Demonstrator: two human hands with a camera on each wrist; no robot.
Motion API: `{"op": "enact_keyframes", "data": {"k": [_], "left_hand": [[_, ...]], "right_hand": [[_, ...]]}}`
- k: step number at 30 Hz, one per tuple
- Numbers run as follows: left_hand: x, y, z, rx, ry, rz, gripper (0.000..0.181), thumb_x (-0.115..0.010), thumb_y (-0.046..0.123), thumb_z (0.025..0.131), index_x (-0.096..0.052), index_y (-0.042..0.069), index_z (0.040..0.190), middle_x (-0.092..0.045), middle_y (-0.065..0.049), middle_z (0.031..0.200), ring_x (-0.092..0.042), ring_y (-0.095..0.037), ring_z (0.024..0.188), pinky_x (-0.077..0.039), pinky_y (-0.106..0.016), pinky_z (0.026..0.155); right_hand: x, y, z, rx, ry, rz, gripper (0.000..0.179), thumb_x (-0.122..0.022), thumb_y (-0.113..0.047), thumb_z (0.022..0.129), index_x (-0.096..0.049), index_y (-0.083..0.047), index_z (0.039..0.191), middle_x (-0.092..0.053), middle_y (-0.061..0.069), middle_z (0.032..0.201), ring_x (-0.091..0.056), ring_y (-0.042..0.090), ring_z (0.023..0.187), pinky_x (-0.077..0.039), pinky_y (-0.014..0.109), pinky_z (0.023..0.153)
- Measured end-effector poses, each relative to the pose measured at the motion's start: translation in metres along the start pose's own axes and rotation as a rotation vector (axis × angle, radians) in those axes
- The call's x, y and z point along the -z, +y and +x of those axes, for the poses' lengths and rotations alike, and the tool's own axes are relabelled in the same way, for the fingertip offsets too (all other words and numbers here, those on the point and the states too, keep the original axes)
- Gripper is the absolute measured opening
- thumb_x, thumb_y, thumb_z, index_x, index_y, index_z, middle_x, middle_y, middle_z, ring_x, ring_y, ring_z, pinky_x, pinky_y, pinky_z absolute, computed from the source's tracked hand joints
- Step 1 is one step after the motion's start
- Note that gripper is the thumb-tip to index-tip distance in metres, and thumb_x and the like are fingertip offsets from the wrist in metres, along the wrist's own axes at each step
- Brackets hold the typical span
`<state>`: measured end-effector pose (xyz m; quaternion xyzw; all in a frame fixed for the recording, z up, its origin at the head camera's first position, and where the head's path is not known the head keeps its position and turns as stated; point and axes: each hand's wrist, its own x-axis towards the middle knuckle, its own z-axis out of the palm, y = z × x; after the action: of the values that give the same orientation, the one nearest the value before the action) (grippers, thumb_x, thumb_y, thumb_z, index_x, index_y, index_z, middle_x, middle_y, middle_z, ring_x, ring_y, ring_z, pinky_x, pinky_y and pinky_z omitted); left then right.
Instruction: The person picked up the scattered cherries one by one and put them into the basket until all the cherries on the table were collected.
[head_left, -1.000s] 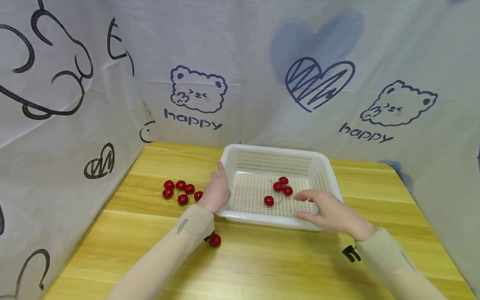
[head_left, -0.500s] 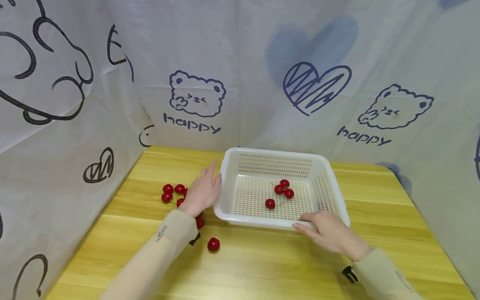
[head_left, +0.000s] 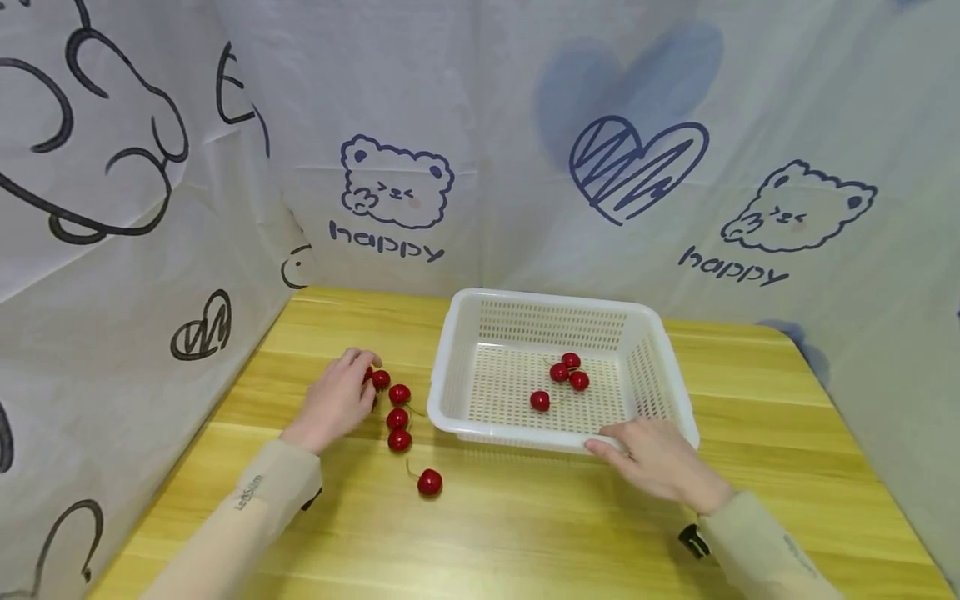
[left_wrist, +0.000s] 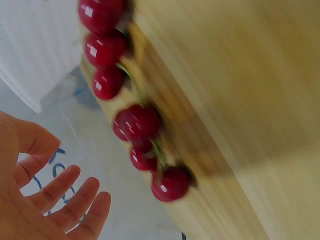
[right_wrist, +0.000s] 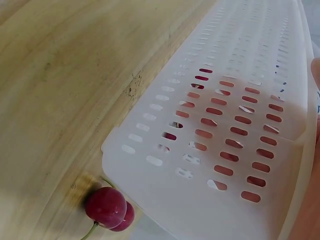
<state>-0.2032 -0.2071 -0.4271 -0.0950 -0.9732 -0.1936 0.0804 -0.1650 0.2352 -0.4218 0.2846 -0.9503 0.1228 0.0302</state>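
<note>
A white plastic basket point(head_left: 510, 430) with slotted walls stands on the table, several red cherries point(head_left: 540, 401) lying on its floor. At its front right my right hand point(head_left: 660, 458) grips the rim, thumb outside and fingers inside; the right wrist view shows those fingers through the slots. Left of the basket, my left hand point(head_left: 337, 402) hovers over a cluster of loose cherries point(head_left: 397, 418), partly covering some. Its fingers look loosely bent and spread in the left wrist view, with a gap to the stemmed cherries point(left_wrist: 142, 122) and nothing in the palm.
One stemmed cherry point(head_left: 430, 482) lies nearer the front, apart from the others. The wooden table point(head_left: 525, 533) is bordered at the back and sides by a white cloth point(head_left: 510, 208) printed with bears and hearts.
My left hand has left the basket's left side and moved left over the loose cherries. My right hand has gone from above the basket's front right to gripping its front rim.
</note>
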Motion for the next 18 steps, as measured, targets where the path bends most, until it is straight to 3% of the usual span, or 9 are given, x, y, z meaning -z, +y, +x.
{"op": "enact_keyframes", "data": {"k": [3, 11, 18], "left_hand": [[0.006, -0.010, -0.007, 0.013, -0.022, 0.044, 0.037, -0.056, 0.008, 0.095, -0.057, 0.002, 0.132, -0.057, -0.020, 0.131, -0.059, -0.043, 0.115, -0.056, -0.056, 0.083], [0.014, -0.022, -0.022, 0.058, -0.063, 0.075, 0.042, -0.062, 0.005, 0.089, -0.055, -0.003, 0.130, -0.057, -0.026, 0.122, -0.060, -0.043, 0.105, -0.055, -0.058, 0.084], [0.014, -0.025, -0.029, 0.103, -0.158, 0.070, 0.049, -0.062, 0.009, 0.091, -0.050, -0.002, 0.137, -0.053, -0.031, 0.128, -0.064, -0.042, 0.092, -0.057, -0.056, 0.074]], "right_hand": [[0.002, 0.000, 0.001, 0.008, -0.007, 0.005, 0.033, -0.054, -0.044, 0.102, -0.072, -0.022, 0.083, -0.042, -0.019, 0.054, -0.039, -0.002, 0.053, -0.040, 0.022, 0.058], [0.006, 0.003, 0.000, 0.013, -0.014, 0.006, 0.036, -0.053, -0.045, 0.102, -0.062, -0.028, 0.071, -0.038, -0.018, 0.052, -0.037, -0.001, 0.052, -0.038, 0.022, 0.058], [0.007, 0.002, 0.002, 0.010, -0.019, 0.030, 0.038, -0.053, -0.047, 0.102, -0.079, -0.020, 0.092, -0.035, -0.018, 0.050, -0.035, -0.002, 0.050, -0.041, 0.021, 0.058]]}}
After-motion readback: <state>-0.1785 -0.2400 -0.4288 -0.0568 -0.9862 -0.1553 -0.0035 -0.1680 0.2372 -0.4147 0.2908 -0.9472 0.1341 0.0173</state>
